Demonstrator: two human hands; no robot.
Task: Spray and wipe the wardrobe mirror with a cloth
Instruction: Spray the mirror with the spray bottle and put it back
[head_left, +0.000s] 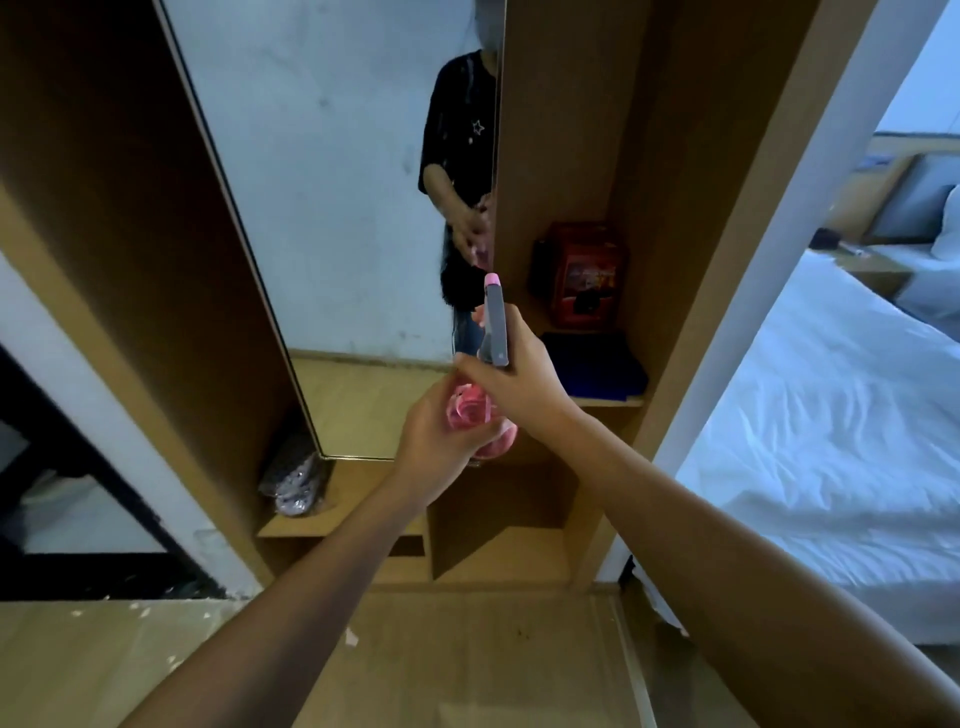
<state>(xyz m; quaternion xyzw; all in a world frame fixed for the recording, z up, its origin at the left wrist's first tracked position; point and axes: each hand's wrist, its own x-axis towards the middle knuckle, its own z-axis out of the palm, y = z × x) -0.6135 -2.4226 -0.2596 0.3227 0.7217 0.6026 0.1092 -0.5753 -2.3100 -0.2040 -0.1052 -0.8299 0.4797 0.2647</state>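
Note:
The tall wardrobe mirror (332, 208) leans in the brown wardrobe and reflects a person in a dark shirt. A pink spray bottle (475, 415) with a grey trigger head and pink nozzle tip is held in front of the mirror's right edge. My right hand (519, 374) grips the trigger head from above. My left hand (441, 441) cups the bottle's pink body from the left. The nozzle points toward the mirror. A dark blue folded cloth (597, 369) lies on the wardrobe shelf to the right.
A red box (584, 275) stands on the shelf behind the blue cloth. A grey bundle in plastic (293, 478) lies on the lower shelf under the mirror. A bed with white sheets (831, 441) fills the right side. Wooden floor is below.

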